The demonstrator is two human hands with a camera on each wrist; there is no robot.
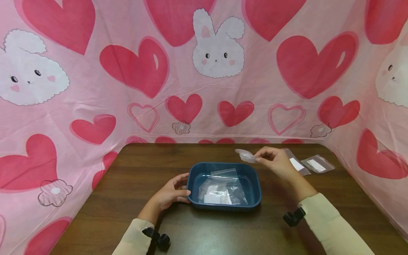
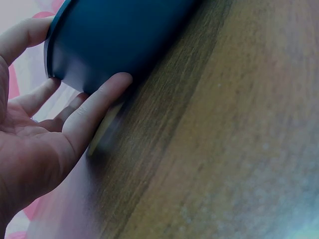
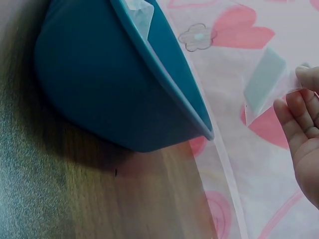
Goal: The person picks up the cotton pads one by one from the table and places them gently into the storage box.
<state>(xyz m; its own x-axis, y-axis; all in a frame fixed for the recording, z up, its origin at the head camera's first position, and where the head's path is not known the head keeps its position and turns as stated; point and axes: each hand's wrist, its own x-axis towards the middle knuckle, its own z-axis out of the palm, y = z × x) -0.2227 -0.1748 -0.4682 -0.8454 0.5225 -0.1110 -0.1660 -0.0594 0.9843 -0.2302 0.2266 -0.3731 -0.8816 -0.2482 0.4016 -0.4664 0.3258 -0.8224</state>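
A dark blue rectangular tub (image 1: pixel 256 189) stands on the table, shown from outside in both wrist views. Inside it lie several clear zip bags (image 1: pixel 220 189) with white pieces in them. My left hand (image 1: pixel 170 193) rests spread against the tub's left end, with fingertips (image 2: pixel 119 82) on its outer wall and at its rim. Beyond the tub's back right corner, my right hand (image 1: pixel 275 161) pinches a small clear plastic bag (image 1: pixel 246 156) between thumb and fingers, held up off the table. A pale flat piece shows inside this bag (image 3: pixel 266 82) in the right wrist view.
Two more clear bags with white pieces, one nearer my hand (image 1: pixel 296 163) and one farther right (image 1: pixel 317 164), lie at the table's back right. The brown wooden table (image 1: pixel 127 184) is backed by a pink cloth (image 1: pixel 204 117) with hearts and rabbits.
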